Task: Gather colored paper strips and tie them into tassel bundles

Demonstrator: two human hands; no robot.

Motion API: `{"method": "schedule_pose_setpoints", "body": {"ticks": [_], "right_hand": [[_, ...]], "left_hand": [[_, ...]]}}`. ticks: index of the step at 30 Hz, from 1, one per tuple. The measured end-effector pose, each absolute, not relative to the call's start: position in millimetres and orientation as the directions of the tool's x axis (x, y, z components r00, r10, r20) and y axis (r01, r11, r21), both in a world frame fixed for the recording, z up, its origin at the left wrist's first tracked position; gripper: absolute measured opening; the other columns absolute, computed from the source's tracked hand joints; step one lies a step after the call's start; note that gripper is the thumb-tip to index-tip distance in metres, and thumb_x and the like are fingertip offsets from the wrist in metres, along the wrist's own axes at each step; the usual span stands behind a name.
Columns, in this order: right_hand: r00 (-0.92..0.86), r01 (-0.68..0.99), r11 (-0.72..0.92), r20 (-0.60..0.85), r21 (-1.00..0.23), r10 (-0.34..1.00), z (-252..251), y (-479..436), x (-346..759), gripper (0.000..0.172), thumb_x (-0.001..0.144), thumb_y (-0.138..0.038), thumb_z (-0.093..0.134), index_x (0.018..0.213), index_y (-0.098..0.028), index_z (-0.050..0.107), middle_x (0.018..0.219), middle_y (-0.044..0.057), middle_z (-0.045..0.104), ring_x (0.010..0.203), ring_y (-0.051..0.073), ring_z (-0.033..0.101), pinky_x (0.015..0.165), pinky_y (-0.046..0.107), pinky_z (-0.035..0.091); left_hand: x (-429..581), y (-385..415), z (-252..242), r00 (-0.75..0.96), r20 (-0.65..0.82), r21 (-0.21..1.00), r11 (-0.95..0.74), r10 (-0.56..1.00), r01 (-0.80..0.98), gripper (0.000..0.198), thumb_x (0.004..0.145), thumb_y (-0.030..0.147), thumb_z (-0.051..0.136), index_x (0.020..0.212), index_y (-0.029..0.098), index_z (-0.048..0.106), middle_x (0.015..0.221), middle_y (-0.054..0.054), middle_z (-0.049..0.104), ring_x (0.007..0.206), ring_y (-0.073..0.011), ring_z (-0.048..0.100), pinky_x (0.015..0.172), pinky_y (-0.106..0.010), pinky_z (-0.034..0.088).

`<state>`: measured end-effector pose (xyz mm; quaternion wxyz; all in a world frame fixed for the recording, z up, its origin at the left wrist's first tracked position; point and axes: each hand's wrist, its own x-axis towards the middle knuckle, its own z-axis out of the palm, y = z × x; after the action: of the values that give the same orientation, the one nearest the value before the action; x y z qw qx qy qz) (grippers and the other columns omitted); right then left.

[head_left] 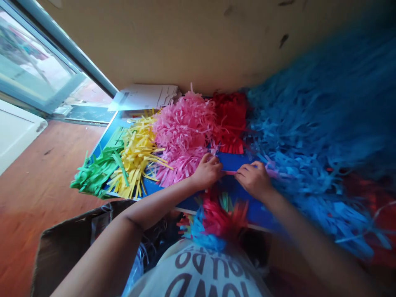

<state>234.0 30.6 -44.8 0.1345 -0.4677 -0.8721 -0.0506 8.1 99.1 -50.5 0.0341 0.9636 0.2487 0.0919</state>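
My left hand [208, 170] and my right hand [254, 178] meet over a blue tabletop [235, 161], both pinched on the ends of a small pink paper strip [230, 172] held between them. Behind the left hand lies a heap of pink fringed paper [185, 132]. A red fringed pile [230, 119] sits behind the strip. A large mass of blue fringed paper [309, 144] spreads to the right of my right hand. A mixed red, blue and green tassel bundle [216, 222] rests at the table's near edge below my hands.
Yellow fringed paper [136, 159] and green fringed paper [99, 171] lie at the table's left end. White sheets [144, 97] sit at the back by the wall. A brown cardboard box [68, 243] stands on the red floor [37, 189] at lower left.
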Motion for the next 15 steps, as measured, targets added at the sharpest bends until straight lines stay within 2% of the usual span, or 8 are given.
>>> {"method": "schedule_pose_setpoints", "body": {"ticks": [4, 7, 11, 15], "right_hand": [[-0.546, 0.824, 0.566, 0.31, 0.03, 0.778, -52.1, 37.3, 227.3, 0.023, 0.096, -0.015, 0.053, 0.078, -0.019, 0.067, 0.076, 0.002, 0.068, 0.082, 0.018, 0.053, 0.087, 0.039, 0.025], [-0.556, 0.82, 0.571, 0.311, 0.051, 0.771, -55.3, 45.2, 226.1, 0.023, 0.093, -0.014, 0.055, 0.073, -0.019, 0.066, 0.073, 0.003, 0.066, 0.079, 0.019, 0.051, 0.085, 0.039, 0.025], [-0.536, 0.825, 0.565, 0.318, 0.002, 0.782, -54.8, 54.6, 226.2, 0.019, 0.088, -0.016, 0.06, 0.07, -0.02, 0.065, 0.07, 0.002, 0.066, 0.078, 0.019, 0.051, 0.082, 0.038, 0.025], [-0.423, 0.885, 0.463, 0.336, -0.047, 0.842, -51.0, 51.2, 219.0, 0.008, 0.089, -0.021, 0.062, 0.081, -0.019, 0.066, 0.082, 0.004, 0.07, 0.085, 0.02, 0.052, 0.082, 0.038, 0.025]], "left_hand": [[14.0, 93.8, -54.2, 0.869, 0.207, 0.06, -0.892, 0.45, 0.448, 0.019, 0.094, 0.026, 0.056, 0.089, 0.022, 0.074, 0.09, -0.005, 0.069, 0.102, -0.0258, 0.056, 0.105, -0.052, 0.029], [20.2, 94.1, -59.6, 0.869, 0.207, 0.037, -0.891, 0.45, 0.452, 0.026, 0.095, 0.024, 0.052, 0.078, 0.02, 0.072, 0.083, -0.006, 0.068, 0.097, -0.0241, 0.056, 0.106, -0.053, 0.029], [24.8, 100.0, -67.3, 0.863, 0.24, -0.005, -0.889, 0.444, 0.458, 0.029, 0.097, 0.031, 0.051, 0.08, 0.02, 0.072, 0.084, -0.005, 0.068, 0.096, -0.023, 0.056, 0.108, -0.053, 0.03], [24.9, 101.8, -71.4, 0.836, 0.268, -0.016, -0.866, 0.478, 0.5, 0.025, 0.098, 0.025, 0.049, 0.086, 0.021, 0.071, 0.085, -0.003, 0.068, 0.095, -0.022, 0.057, 0.107, -0.053, 0.03]]}}
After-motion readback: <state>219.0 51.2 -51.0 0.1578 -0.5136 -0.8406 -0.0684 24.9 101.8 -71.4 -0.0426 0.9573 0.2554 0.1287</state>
